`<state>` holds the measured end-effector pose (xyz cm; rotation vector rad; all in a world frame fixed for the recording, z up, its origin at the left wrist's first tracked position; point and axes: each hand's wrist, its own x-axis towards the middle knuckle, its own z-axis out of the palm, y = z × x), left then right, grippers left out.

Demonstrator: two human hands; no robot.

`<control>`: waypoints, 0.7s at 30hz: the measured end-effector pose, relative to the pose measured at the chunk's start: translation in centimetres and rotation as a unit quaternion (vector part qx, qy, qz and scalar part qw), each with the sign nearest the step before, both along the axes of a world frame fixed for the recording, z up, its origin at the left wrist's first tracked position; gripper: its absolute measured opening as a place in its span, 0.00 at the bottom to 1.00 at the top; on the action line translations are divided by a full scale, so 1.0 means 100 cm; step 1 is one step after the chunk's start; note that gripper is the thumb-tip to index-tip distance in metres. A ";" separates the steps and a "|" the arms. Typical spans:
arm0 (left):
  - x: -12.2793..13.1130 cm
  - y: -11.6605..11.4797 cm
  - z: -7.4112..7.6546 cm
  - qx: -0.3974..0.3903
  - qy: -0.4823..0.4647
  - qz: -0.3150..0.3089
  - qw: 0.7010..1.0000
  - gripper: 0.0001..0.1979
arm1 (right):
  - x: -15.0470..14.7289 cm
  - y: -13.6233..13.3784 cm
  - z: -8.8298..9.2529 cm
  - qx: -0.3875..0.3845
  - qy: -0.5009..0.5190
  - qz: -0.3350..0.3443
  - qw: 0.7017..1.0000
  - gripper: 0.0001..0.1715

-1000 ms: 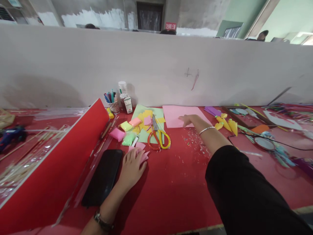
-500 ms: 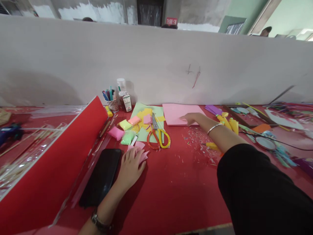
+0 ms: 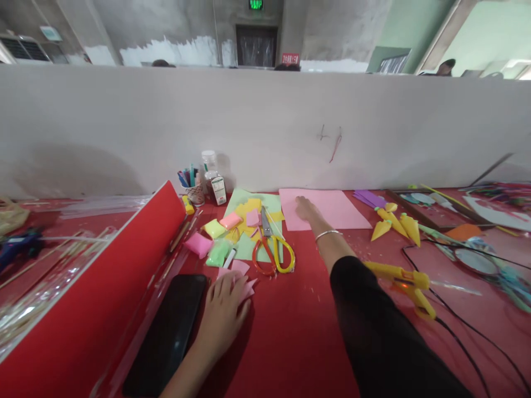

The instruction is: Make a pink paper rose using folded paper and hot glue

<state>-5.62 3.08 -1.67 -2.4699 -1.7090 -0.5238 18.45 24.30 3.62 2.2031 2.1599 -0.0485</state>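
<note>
Paper sheet [image 3: 340, 210], pink, lay flat on the far part of the red table [image 3: 282, 342], just short of the white partition [image 3: 265, 121]. Right hand [image 3: 307, 209] rested on its left half, arm reaching in from the near right; could not tell whether thumb and fingers were apart or pinched together. Left hand [image 3: 226, 304] lay palm down at near left, fingers and thumb loosely apart, over small pink paper pieces [image 3: 240, 267]; the area under the palm was hidden. Left of the sheet, a pale green sheet [image 3: 271, 202] carried yellow paper [image 3: 249, 207] and scissors [image 3: 265, 221], whose red and yellow handles pointed to the near side. Further left: pink packet [image 3: 198, 245], green packet [image 3: 218, 252], yellow packet [image 3: 214, 228] and orange packet [image 3: 230, 220], grouped close together. Black phone [image 3: 170, 331] lay just left of the left hand; a red board [image 3: 108, 282] slanted beyond it. Pen cup [image 3: 194, 193] and clear bottle [image 3: 215, 188] stood at far left, near the partition. On the right, purple strips [image 3: 369, 199] and yellow cone shapes [image 3: 410, 226] lay beyond the sheet; yellow glue gun [image 3: 398, 273] lay nearer, beside the right sleeve [image 3: 373, 320].
</note>
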 end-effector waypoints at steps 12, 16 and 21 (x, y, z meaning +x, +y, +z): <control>-0.008 0.007 -0.026 0.072 0.029 -0.035 0.996 0.18 | 0.005 0.052 -0.018 0.149 0.064 -0.027 0.986 0.17; -0.008 0.006 -0.020 0.057 0.023 -0.023 0.998 0.18 | 0.010 0.056 -0.020 0.146 0.070 -0.014 0.987 0.18; -0.006 0.006 -0.016 0.059 0.044 -0.053 0.996 0.18 | 0.013 0.060 -0.019 0.103 0.072 -0.001 0.992 0.18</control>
